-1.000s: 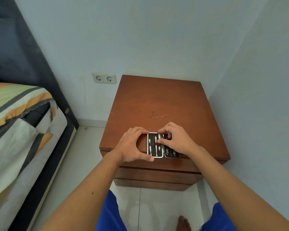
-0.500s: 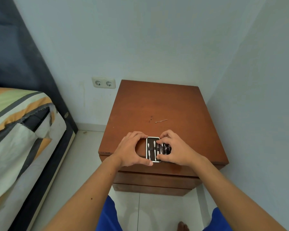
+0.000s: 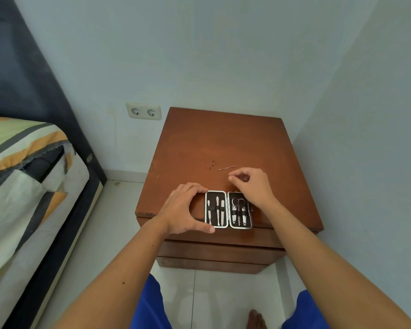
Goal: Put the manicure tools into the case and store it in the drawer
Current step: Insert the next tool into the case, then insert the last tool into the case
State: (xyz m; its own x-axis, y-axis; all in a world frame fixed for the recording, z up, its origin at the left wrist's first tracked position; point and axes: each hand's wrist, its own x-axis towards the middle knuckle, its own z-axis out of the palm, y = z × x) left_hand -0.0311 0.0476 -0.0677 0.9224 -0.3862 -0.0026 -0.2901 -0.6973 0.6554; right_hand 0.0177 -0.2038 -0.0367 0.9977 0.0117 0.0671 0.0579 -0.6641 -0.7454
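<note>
An open manicure case lies flat near the front edge of a brown wooden nightstand, both halves holding several small metal tools under black straps. My left hand cups the case's left edge, thumb at its front corner and fingers at its far corner. My right hand hovers beyond the case's right half with nothing in it, fingers curled and thumb and forefinger close together. A thin metal tool lies loose on the top, just past my right fingertips. The drawer fronts below are closed.
A bed with a striped cover and dark headboard stands to the left. A double wall socket sits on the wall left of the nightstand. Walls close in behind and on the right. My bare foot rests on the white tiled floor.
My right hand has lifted off the case's right half and moved away toward the loose thin tool. The case now shows fully open. My left hand stays on its left edge.
</note>
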